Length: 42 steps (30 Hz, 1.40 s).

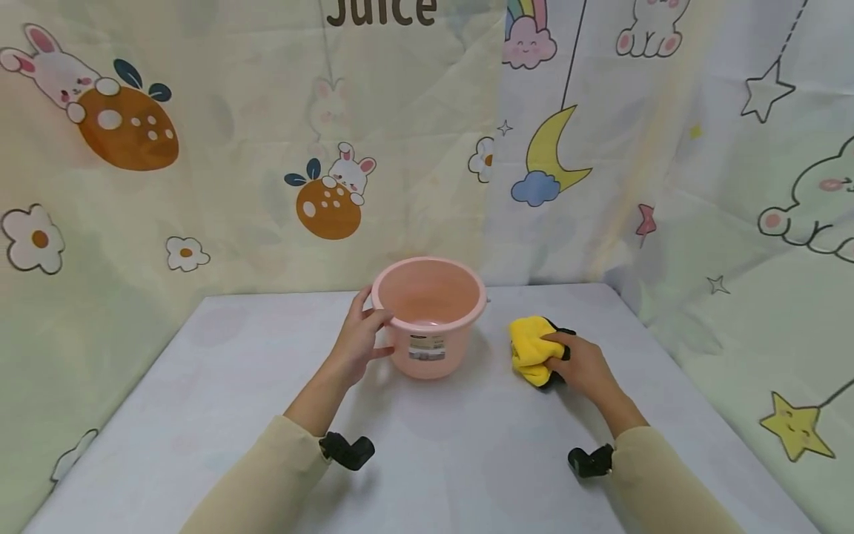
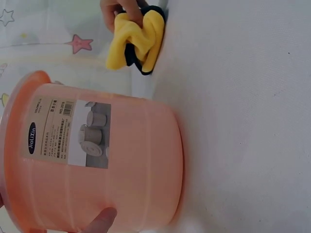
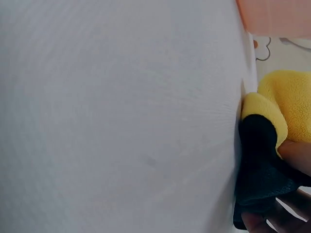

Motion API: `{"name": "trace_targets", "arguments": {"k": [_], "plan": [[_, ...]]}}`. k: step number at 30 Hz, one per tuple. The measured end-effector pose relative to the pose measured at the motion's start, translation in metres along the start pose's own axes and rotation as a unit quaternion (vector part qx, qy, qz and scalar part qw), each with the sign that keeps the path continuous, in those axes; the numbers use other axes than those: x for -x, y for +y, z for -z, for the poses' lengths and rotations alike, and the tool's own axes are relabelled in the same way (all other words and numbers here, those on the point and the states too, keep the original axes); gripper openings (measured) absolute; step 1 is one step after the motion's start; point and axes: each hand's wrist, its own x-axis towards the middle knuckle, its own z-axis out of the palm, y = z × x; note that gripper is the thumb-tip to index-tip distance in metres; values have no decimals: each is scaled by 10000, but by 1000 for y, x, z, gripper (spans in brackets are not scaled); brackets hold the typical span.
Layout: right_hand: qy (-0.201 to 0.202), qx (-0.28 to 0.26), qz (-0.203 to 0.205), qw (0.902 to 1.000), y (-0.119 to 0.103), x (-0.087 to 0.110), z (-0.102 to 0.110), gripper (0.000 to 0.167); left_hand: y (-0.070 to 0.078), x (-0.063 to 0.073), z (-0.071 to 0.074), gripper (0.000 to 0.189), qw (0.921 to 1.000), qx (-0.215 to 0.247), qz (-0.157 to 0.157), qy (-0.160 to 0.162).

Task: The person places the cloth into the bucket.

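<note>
A pink plastic bucket (image 1: 457, 345) stands upright on the white table, its mouth up and a paper label (image 1: 427, 347) on its front. My left hand (image 1: 356, 341) holds its left side, with fingers at the rim; the left wrist view shows the thumb (image 2: 102, 221) against the wall. To the bucket's right, my right hand (image 1: 587, 367) grips a bunched yellow cloth (image 1: 532, 345) with black edging. In the right wrist view the cloth (image 3: 286, 102) is folded over itself, thumb on the yellow side and fingers by the black part, low against the table.
The white table (image 1: 233, 415) ends at a patterned curtain (image 1: 414, 185) behind and at both sides. Black wrist cameras (image 1: 347, 451) are strapped over beige sleeves (image 1: 267, 475). A gap of bare table separates the bucket and the cloth.
</note>
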Motion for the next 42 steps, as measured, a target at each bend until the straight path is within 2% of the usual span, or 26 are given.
{"name": "trace_targets", "arguments": {"k": [11,16,27,42], "plan": [[173,-406,-140,9989,4,6,7,52,2,1,-1,73,10000,-9,-15,12],[260,-524,-194,9981,-2,8,10,51,1,1,-1,73,10000,13,-9,42],[640,-814,5,9946,-20,10,22,48,0,1,-1,72,10000,-29,-49,32],[952,-929,112,9911,-38,17,43,48,1,3,-1,72,10000,-33,-47,4]]}}
